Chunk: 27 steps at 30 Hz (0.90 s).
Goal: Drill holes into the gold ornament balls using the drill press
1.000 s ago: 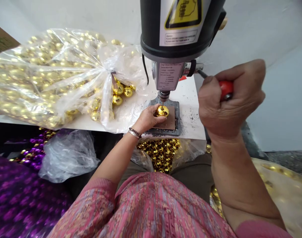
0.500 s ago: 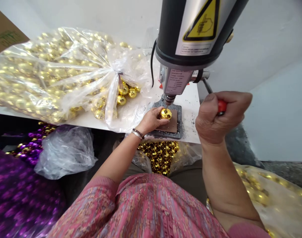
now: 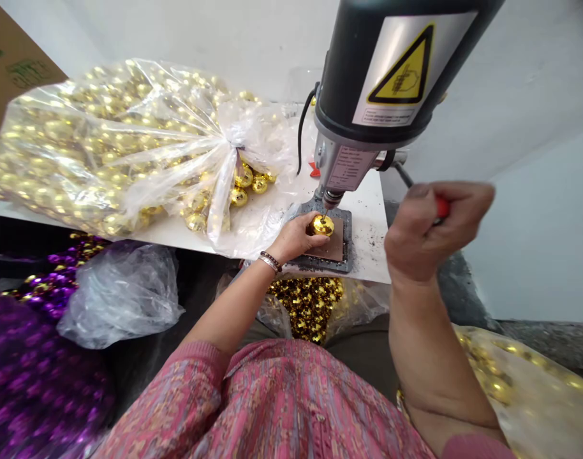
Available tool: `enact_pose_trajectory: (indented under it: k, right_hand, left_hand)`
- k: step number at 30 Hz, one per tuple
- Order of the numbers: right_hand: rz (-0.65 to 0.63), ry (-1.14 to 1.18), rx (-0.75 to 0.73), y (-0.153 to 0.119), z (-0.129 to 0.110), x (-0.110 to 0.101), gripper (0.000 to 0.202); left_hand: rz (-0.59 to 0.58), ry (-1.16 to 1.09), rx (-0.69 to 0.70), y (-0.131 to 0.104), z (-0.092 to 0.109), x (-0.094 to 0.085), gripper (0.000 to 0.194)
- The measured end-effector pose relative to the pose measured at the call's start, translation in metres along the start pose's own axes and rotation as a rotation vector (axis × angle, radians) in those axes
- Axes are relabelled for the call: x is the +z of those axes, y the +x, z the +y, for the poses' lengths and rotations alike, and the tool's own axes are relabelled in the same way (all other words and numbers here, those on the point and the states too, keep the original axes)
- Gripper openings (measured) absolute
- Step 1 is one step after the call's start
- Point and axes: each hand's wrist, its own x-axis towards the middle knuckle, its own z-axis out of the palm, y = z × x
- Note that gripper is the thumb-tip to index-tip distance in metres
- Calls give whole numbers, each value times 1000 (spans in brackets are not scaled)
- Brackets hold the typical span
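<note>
Left hand (image 3: 297,238) gripping a faceted gold ball (image 3: 323,224), thumb on the near side; I note two bracelets (image 3: 271,260) at the wrist. Ball sits on a brown board (image 3: 336,247), which lies on the grey base plate (image 3: 347,239) of a drill press (image 3: 346,83). Bit stands right at the ball's top, by a dark spot. From my distance I cannot tell whether it touches or has entered.

Right hand (image 3: 423,233) closed in a fist round the red knob (image 3: 443,208) of the press lever (image 3: 404,174), out to the right of the press head.

Dark specks scattered over the white table (image 3: 374,245) beside the plate. To the left I log a large tied clear bag (image 3: 104,146) full of gold balls, more balls (image 3: 243,176) bunched by its knot. Below the table's front edge, shiny gold pieces (image 3: 305,306) in clear plastic. Farther left, crumpled clear plastic (image 3: 124,293) near a purple heap (image 3: 37,382), too blurred for me to identify.
</note>
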Motion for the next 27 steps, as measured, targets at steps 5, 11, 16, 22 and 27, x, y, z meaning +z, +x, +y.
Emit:
enact_pose_trajectory:
  k: [5, 11, 16, 22, 27]
  right_hand:
    - [-156, 0, 231, 64, -11, 7, 37]
    - [-228, 7, 375, 83, -21, 10, 33]
    - [-230, 24, 420, 83, -27, 9, 39]
    - [-255, 3, 460, 80, -26, 4, 33]
    - [-252, 28, 463, 72, -26, 0, 27]
  left_hand:
    - [-3, -28, 18, -10, 4, -4, 45]
    - [-87, -40, 121, -42, 9, -16, 54]
    - [-269, -66, 189, -60, 2, -26, 65]
    - [361, 135, -144, -17, -31, -75, 37]
    - [571, 517, -399, 18, -50, -120, 49]
